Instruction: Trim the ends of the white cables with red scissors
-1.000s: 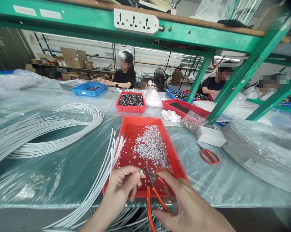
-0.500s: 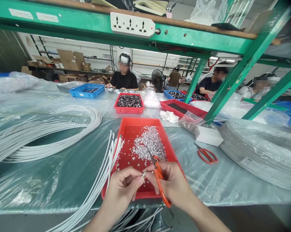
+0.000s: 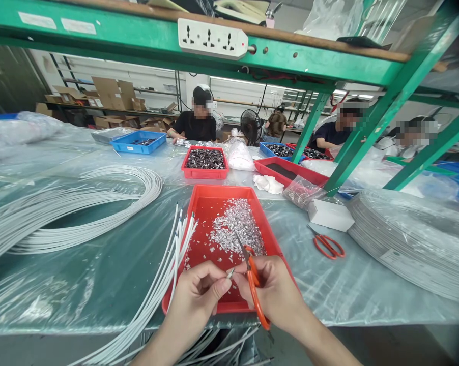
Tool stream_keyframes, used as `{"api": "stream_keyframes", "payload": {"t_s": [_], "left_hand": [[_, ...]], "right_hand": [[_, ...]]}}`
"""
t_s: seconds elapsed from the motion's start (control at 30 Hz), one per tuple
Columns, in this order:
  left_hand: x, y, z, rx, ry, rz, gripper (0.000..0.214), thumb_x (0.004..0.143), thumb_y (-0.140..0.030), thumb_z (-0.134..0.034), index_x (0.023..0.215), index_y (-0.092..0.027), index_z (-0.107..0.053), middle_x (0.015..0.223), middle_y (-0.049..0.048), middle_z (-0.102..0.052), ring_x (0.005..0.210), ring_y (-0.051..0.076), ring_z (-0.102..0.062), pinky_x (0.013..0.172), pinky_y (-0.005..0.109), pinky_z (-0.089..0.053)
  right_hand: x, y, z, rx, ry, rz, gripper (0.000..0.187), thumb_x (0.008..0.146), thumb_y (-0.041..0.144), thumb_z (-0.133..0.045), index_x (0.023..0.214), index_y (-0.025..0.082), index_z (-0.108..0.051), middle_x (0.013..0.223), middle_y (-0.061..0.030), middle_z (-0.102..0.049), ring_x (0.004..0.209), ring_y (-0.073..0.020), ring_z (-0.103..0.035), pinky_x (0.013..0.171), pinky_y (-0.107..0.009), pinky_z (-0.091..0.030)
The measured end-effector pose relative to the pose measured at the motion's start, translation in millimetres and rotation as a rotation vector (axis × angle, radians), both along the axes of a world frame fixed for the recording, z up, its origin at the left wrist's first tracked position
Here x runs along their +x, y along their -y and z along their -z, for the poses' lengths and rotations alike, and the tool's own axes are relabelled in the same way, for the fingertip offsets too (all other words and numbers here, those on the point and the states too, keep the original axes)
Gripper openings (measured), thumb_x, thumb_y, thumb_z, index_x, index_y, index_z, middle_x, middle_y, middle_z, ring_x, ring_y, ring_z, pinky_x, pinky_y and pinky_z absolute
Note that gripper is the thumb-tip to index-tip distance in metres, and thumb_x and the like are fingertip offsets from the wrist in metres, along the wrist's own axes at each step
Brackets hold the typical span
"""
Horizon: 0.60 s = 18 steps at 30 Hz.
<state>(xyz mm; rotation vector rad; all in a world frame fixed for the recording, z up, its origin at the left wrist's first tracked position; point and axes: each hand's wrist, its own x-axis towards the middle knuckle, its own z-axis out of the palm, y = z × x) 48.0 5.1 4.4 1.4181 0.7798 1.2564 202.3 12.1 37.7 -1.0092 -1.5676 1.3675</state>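
Note:
Over the near end of a red tray (image 3: pixel 204 209), my left hand (image 3: pixel 198 291) pinches the end of a thin white cable (image 3: pixel 230 274) between thumb and forefinger. My right hand (image 3: pixel 278 285) is closed around orange-handled scissors (image 3: pixel 255 291), whose blades point away over the tray. The thumb and forefinger of that hand also meet at the cable's tip; fine detail there is too small to make out. Small silvery scraps (image 3: pixel 237 223) are heaped on the tray's right side. Several white cables (image 3: pixel 153 297) with dark tips lean across its left rim.
Coiled white cables (image 3: pixel 147 195) lie at left, a larger wrapped coil (image 3: pixel 408 244) at right. A second pair of scissors (image 3: pixel 328 246) is beside a white box (image 3: pixel 331 214). Behind stands a red bin (image 3: pixel 204 173) of dark parts. A green shelf frame (image 3: pixel 309 66) crosses overhead. Co-workers sit beyond.
Both hands stay together at the cable end, with only slight finger movement around its tip. The co-worker across the table has turned the head. The whole view has shifted slightly.

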Motion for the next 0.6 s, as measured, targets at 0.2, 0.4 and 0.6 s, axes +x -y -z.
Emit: {"api": "stream_keyframes", "payload": {"t_s": [0.2, 0.4, 0.6], "left_hand": [[0.6, 0.0, 0.2, -0.005, 0.014, 0.008, 0.032, 0.086, -0.036, -0.063, 0.067, -0.013, -0.053, 0.050, -0.0033, -0.044, 0.041, 0.010, -0.037, 0.041, 0.013, -0.030], [1.3, 0.2, -6.1, -0.071, 0.020, 0.047, 0.046, 0.082, -0.051, -0.064, 0.063, -0.011, -0.054, 0.053, 0.0002, -0.048, 0.038, 0.008, -0.038, 0.039, 0.013, -0.027], [-3.8, -2.9, -8.5, -0.120, 0.054, 0.178, 0.040, 0.087, -0.047, -0.057, 0.069, -0.011, -0.057, 0.046, -0.0031, -0.044, 0.032, 0.006, -0.032, 0.036, 0.013, -0.019]], "right_hand": [[-2.0, -1.7, 2.8, 0.012, 0.012, 0.037, 0.033, 0.067, 0.010, -0.058, 0.050, 0.016, -0.031, 0.046, 0.0069, -0.031, 0.039, -0.0039, -0.029, 0.036, -0.016, -0.023], [-1.7, -1.4, -0.9, 0.019, -0.014, 0.013, 0.014, 0.065, 0.005, -0.056, 0.054, 0.012, -0.050, 0.047, 0.0053, -0.042, 0.041, -0.0042, -0.031, 0.038, -0.015, -0.026], [-0.6, -3.5, -5.4, 0.063, -0.006, 0.018, 0.007, 0.066, 0.009, -0.055, 0.062, 0.011, -0.060, 0.046, 0.0055, -0.041, 0.041, -0.0045, -0.028, 0.039, -0.015, -0.026]]}}
